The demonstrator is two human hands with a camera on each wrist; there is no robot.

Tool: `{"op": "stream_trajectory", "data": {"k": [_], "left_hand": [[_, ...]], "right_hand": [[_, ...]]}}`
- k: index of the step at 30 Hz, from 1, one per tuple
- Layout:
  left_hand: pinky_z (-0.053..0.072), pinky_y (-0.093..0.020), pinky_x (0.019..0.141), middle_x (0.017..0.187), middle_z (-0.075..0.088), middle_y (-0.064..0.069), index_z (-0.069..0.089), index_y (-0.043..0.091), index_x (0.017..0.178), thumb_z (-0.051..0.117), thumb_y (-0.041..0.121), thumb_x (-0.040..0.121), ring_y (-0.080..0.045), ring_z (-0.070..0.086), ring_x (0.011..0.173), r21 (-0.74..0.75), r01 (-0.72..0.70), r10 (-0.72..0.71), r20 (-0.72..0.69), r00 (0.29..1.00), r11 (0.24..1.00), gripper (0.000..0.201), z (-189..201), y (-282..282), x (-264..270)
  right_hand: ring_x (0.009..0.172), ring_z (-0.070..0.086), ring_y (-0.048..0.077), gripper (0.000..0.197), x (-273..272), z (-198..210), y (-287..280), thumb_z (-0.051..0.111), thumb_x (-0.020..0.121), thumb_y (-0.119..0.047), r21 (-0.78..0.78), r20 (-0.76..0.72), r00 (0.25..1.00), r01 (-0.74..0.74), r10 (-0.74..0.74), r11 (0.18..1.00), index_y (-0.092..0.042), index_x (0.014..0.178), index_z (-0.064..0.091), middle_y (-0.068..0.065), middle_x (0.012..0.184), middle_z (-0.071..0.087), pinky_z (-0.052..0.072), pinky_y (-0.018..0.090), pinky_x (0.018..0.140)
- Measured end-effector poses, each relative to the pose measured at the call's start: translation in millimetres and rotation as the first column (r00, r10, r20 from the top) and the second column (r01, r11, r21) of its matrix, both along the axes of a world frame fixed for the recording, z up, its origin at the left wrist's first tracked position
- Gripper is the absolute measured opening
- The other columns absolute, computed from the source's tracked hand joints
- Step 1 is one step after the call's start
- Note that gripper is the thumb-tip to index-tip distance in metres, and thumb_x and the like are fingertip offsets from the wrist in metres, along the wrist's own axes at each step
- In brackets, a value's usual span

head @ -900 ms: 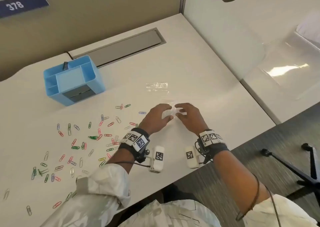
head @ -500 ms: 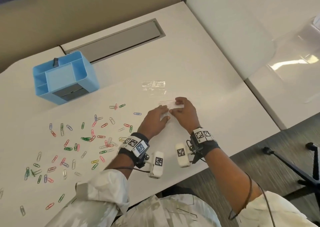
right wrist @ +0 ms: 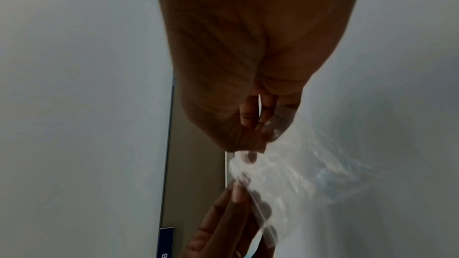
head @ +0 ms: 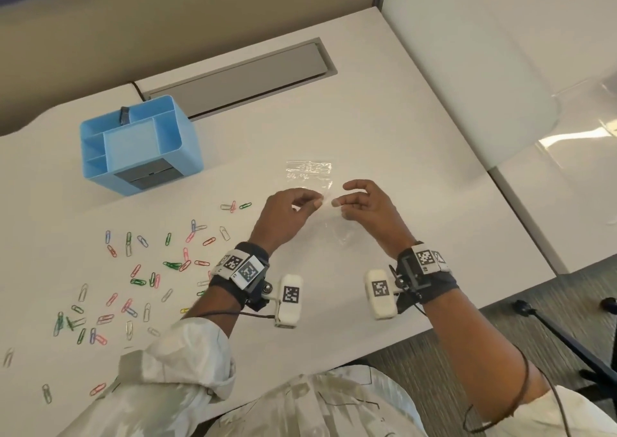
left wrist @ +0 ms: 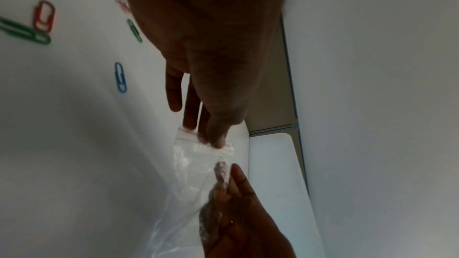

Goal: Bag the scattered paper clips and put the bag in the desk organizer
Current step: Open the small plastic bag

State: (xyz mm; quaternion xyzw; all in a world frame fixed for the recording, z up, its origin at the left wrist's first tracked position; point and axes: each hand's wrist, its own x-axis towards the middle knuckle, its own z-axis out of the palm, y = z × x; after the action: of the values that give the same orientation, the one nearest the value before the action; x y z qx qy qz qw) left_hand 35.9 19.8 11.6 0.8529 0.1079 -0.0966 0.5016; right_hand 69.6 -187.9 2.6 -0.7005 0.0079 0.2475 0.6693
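Hands: left hand [head: 287, 214] and right hand [head: 365, 208] both up off the desk [head: 384, 129], fingertips pinching the top edge of 1 clear zip bag [head: 335, 226] between them.
Grip: left thumb and fingers [left wrist: 213, 134] clamp the red-lined zip strip; right fingers [right wrist: 269, 125] pinch the opposite lip. Neither hand is slack.
Step in hand: looks like opening the bag mouth, nothing bagged yet.
Doing it well: take 1 lip per hand, pull apart gently at the centre of the seal, keep the thin film from crumpling shut, then leave the mouth wide for loading.
Paper clips [head: 140, 269]: coloured, scattered on the desk to the left, well apart from the bag.
Desk organizer [head: 140, 149]: blue, beyond the clips, top compartments open, a small dark item at its back edge.
Second bag [head: 309, 171]: flat on the desk just beyond the hands.
In the way: nothing blocks the organizer; the slippery film is my guess at the real nuisance.
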Motion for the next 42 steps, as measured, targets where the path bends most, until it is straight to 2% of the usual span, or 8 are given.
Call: {"op": "stream_trajectory", "data": {"k": [4, 7, 12, 18, 22, 28, 38, 42], "left_hand": [[0.054, -0.017, 0.080, 0.092, 0.081, 0.005, 0.081, 0.018, 0.106, 0.078, 0.029, 0.095, -0.007, 0.074, 0.082, -0.101, -0.063, 0.057, -0.057, 0.997, 0.993, 0.017, 10.2, 11.3, -10.7], [0.060, -0.029, 0.085, 0.092, 0.082, -0.004, 0.081, 0.017, 0.104, 0.081, 0.030, 0.093, -0.013, 0.077, 0.085, -0.205, -0.161, 0.138, -0.120, 0.983, 0.966, 0.017, 14.4, 20.8, -23.1], [0.063, -0.030, 0.088, 0.095, 0.081, -0.005, 0.080, 0.013, 0.103, 0.082, 0.023, 0.091, -0.014, 0.077, 0.087, -0.402, -0.336, 0.276, -0.201, 0.940, 0.852, 0.016, 23.8, 42.5, -46.2], [0.064, -0.029, 0.085, 0.093, 0.080, -0.007, 0.077, 0.008, 0.104, 0.078, 0.018, 0.093, -0.016, 0.077, 0.088, -0.547, -0.380, 0.323, -0.201, 0.925, 0.746, 0.015, 36.2, 68.4, -80.2], [0.065, -0.034, 0.088, 0.090, 0.080, -0.007, 0.073, 0.013, 0.096, 0.079, 0.011, 0.091, -0.019, 0.076, 0.087, -0.626, -0.388, 0.345, -0.196, 0.918, 0.676, 0.008, 44.3, 88.2, -107.8], [0.065, -0.032, 0.083, 0.090, 0.081, -0.012, 0.070, 0.011, 0.110, 0.078, 0.007, 0.091, -0.019, 0.078, 0.084, -0.684, -0.396, 0.371, -0.194, 0.908, 0.612, 0.020, 48.1, 126.7, -152.0], [0.066, -0.035, 0.087, 0.095, 0.078, -0.015, 0.076, 0.006, 0.109, 0.079, 0.011, 0.092, -0.020, 0.075, 0.084, -0.639, -0.348, 0.335, -0.146, 0.931, 0.686, 0.018, 54.5, 202.2, -224.2], [0.066, -0.037, 0.089, 0.094, 0.080, -0.014, 0.079, 0.008, 0.109, 0.078, 0.016, 0.095, -0.023, 0.077, 0.088, -0.578, -0.348, 0.347, -0.117, 0.930, 0.738, 0.016, 55.7, 222.5, -246.8]], "right_hand": [[0.093, 0.069, 0.016, 0.038, 7.4, 11.0, 5.6, 0.067, 0.086, 0.003, -0.054, 0.056, 0.996, -0.072, 0.075, 0.996, -0.014, 0.120, 0.058, 0.005, 0.104, 0.077, 0.057, 0.030, 0.088], [0.099, 0.068, 0.011, 0.033, 7.4, 17.3, 14.9, 0.074, 0.084, -0.006, -0.170, 0.206, 0.977, -0.015, 0.051, 0.985, -0.017, 0.112, 0.062, -0.004, 0.108, 0.074, 0.056, 0.032, 0.092], [0.096, 0.064, 0.008, 0.025, -13.0, 37.4, 43.3, 0.081, 0.082, -0.023, -0.236, 0.396, 0.915, 0.020, 0.078, 0.972, -0.023, 0.102, 0.066, -0.013, 0.108, 0.069, 0.052, 0.026, 0.086], [0.090, 0.069, 0.015, 0.033, -56.0, 56.7, 95.8, 0.087, 0.077, -0.019, -0.113, 0.324, 0.909, -0.238, 0.263, 0.965, -0.015, 0.102, 0.065, -0.002, 0.099, 0.070, 0.060, 0.030, 0.078], [0.086, 0.070, 0.018, 0.037, -74.2, 61.8, 121.2, 0.087, 0.077, -0.016, -0.099, 0.328, 0.908, -0.242, 0.261, 0.965, -0.014, 0.105, 0.062, 0.005, 0.096, 0.070, 0.060, 0.028, 0.078], [0.083, 0.074, 0.020, 0.039, -111.9, 72.5, 162.9, 0.082, 0.082, -0.013, -0.090, 0.279, 0.913, -0.285, 0.299, 0.954, -0.013, 0.113, 0.058, 0.007, 0.094, 0.075, 0.060, 0.028, 0.079], [0.079, 0.075, 0.025, 0.037, -190.4, 77.6, 237.4, 0.075, 0.088, -0.008, -0.076, 0.200, 0.964, -0.163, 0.175, 0.984, -0.009, 0.115, 0.048, 0.009, 0.090, 0.077, 0.059, 0.035, 0.078], [0.077, 0.074, 0.028, 0.036, -218.0, 77.7, 261.6, 0.073, 0.087, -0.011, -0.143, 0.261, 0.956, -0.099, 0.134, 0.985, -0.011, 0.111, 0.047, 0.007, 0.087, 0.077, 0.061, 0.047, 0.081]]}}
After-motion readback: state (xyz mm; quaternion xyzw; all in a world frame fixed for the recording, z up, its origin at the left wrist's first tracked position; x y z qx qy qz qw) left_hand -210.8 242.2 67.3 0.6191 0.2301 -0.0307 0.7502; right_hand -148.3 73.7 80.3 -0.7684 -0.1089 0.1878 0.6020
